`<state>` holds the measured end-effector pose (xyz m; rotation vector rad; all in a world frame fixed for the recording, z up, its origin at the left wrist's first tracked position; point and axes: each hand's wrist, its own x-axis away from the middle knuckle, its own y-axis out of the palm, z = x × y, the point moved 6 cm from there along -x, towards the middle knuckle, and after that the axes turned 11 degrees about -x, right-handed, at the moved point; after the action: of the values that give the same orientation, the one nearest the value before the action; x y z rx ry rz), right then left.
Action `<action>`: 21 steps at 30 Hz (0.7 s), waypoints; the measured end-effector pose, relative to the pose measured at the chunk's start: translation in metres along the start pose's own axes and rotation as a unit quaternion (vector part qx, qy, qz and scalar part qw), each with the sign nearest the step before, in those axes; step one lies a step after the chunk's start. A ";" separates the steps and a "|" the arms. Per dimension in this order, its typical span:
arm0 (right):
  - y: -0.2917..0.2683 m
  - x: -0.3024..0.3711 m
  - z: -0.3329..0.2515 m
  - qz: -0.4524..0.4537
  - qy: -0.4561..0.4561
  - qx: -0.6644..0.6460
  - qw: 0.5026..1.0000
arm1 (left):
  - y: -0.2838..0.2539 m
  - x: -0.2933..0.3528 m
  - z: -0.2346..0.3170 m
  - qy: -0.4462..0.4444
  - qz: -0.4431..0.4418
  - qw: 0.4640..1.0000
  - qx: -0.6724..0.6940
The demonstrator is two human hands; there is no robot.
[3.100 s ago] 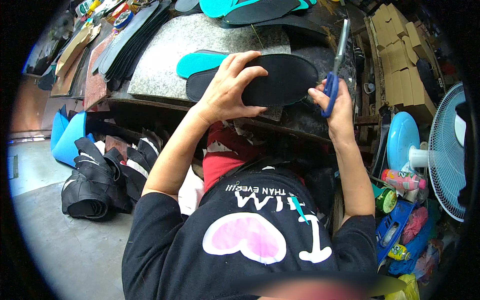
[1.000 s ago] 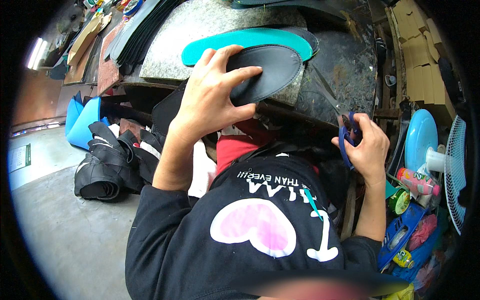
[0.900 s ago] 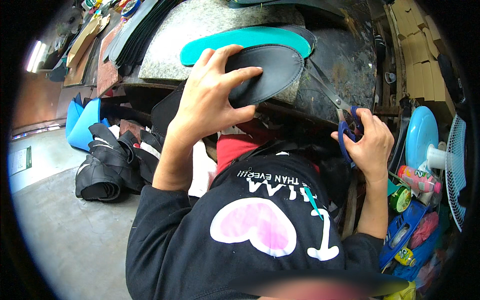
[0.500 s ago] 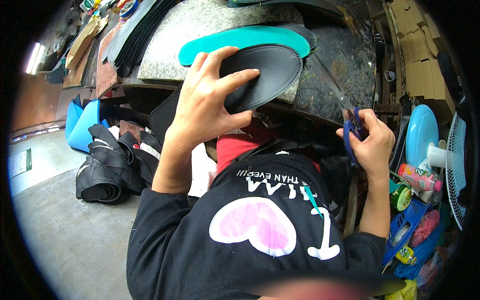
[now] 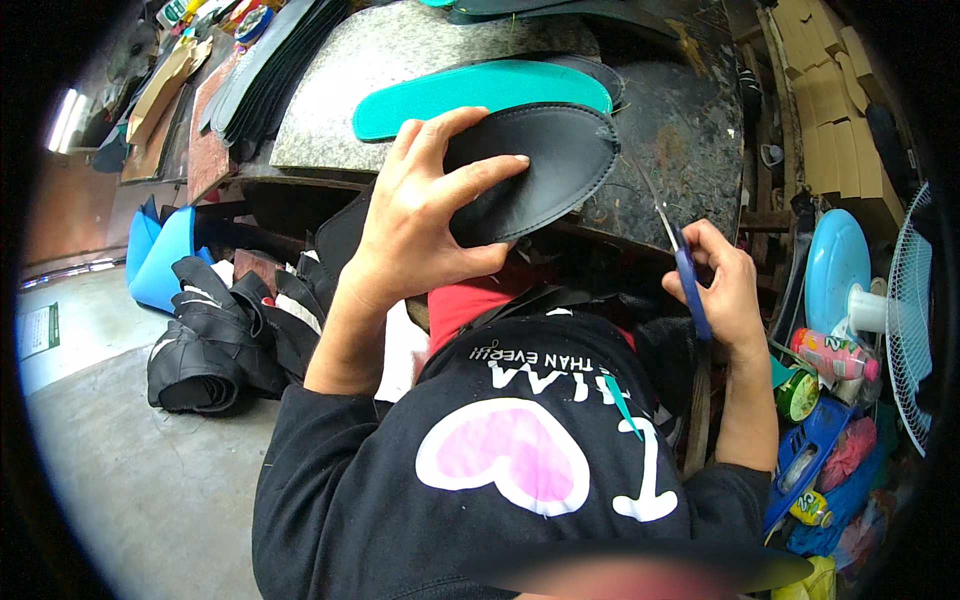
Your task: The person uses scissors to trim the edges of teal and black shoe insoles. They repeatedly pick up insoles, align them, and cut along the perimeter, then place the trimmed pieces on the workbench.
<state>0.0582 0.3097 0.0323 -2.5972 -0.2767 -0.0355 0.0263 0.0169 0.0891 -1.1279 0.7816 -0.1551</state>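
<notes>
My left hand (image 5: 420, 215) grips a black insole (image 5: 570, 150) with stitching along its rim, thumb below and fingers spread over its face. In my right hand (image 5: 728, 290) is a pair of scissors (image 5: 688, 275) with blue handles. Their blades point up and to the left, tips close to the insole's right end; whether they touch it I cannot make out. Behind the held piece, a teal insole (image 5: 480, 95) with a dark edge lies across a speckled slab (image 5: 310, 125) on the dark worktable (image 5: 690, 120).
Stacked black strips (image 5: 270, 75) lie at the table's left. Rolled black material (image 5: 205, 350) and a bent blue sheet (image 5: 165, 255) are at lower left. On the right stand a light blue fan (image 5: 840, 265), a pink bottle (image 5: 830, 353), a blue basket (image 5: 805, 465) and brown cardboard pieces (image 5: 835, 120).
The scissors have turned more upright and shifted left with my right hand, their blades now looking closer together. The held insole has moved slightly right and down.
</notes>
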 end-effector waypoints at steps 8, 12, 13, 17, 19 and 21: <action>0.006 0.000 0.016 -0.007 0.101 -0.172 0.980 | 0.001 0.003 -0.010 -0.041 0.029 0.999 -0.011; 0.029 0.014 0.002 -0.179 0.068 -0.472 0.861 | 0.002 0.005 -0.015 -0.069 0.075 0.995 -0.003; 0.038 0.019 0.002 -0.201 0.095 -0.452 0.864 | 0.004 0.007 -0.013 -0.065 0.083 0.994 -0.007; 0.051 0.023 0.000 -0.188 0.124 -0.517 0.826 | 0.016 0.011 -0.007 -0.057 0.073 0.996 -0.002; 0.052 0.020 -0.001 -0.190 0.123 -0.542 0.809 | 0.020 0.014 -0.005 -0.044 0.077 0.996 0.000; 0.050 0.015 -0.001 -0.171 0.122 -0.553 0.807 | 0.022 0.016 -0.008 -0.048 0.066 0.996 0.031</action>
<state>0.0834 0.2705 0.0093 -3.5657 -0.8235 -0.9061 0.0274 0.0130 0.0608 -1.0154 0.7586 -0.0144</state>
